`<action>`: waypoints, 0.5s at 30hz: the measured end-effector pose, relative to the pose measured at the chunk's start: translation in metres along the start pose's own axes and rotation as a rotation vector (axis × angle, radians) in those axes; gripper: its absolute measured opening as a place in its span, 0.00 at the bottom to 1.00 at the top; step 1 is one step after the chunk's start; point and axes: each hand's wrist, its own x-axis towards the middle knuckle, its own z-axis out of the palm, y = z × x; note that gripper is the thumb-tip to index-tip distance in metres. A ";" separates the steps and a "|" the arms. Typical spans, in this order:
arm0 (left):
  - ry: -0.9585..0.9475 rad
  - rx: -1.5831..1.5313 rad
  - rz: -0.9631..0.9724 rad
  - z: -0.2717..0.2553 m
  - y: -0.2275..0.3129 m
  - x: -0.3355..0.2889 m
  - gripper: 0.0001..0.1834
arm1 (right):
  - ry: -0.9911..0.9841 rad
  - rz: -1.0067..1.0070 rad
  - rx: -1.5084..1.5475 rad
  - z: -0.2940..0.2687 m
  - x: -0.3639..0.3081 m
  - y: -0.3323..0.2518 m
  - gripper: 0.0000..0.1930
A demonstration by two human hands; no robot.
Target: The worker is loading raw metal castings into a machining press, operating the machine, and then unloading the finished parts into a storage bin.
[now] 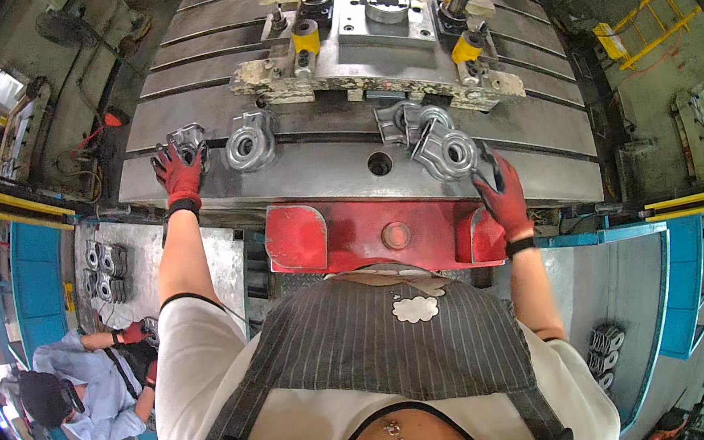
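My left hand, in a red and dark glove, lies over a grey stamped metal part at the left of the press bed, its fingers and thumb around the near side. Another such part, with a round ringed hole, lies just to the right. My right hand, gloved alike, is at the bed's front edge with its fingers stretched out. Its fingertips are beside a stamped part and seem to touch its right end. That part overlaps others in a small pile.
Behind the parts a die set with posts and yellow cylinders stands on the slotted steel bed. A red metal block lies before me. More parts are stacked on side tables. A co-worker sits at the lower left.
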 end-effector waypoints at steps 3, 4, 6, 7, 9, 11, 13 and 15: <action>0.065 -0.113 0.217 -0.010 0.062 -0.027 0.44 | -0.216 -0.076 -0.335 0.016 0.038 -0.001 0.49; -0.043 -0.132 0.347 -0.014 0.084 -0.039 0.44 | -0.244 -0.154 -0.479 0.022 0.046 0.000 0.53; -0.181 -0.292 0.550 -0.015 0.131 -0.078 0.44 | -0.394 -0.038 -0.410 0.038 0.061 0.003 0.57; -0.083 -0.442 0.727 -0.016 0.150 -0.095 0.43 | -0.440 0.001 -0.374 0.043 0.068 0.005 0.60; -0.199 -0.351 0.801 -0.015 0.175 -0.122 0.41 | -0.435 -0.013 -0.342 0.048 0.074 0.009 0.60; -0.347 -0.312 0.720 -0.013 0.188 -0.137 0.42 | -0.445 0.042 -0.324 0.044 0.075 0.011 0.61; -0.421 -0.289 0.677 -0.012 0.193 -0.143 0.42 | -0.415 0.000 -0.252 0.035 0.076 0.008 0.61; -0.476 -0.233 0.652 -0.011 0.194 -0.144 0.41 | -0.397 0.041 -0.243 0.025 0.081 0.000 0.62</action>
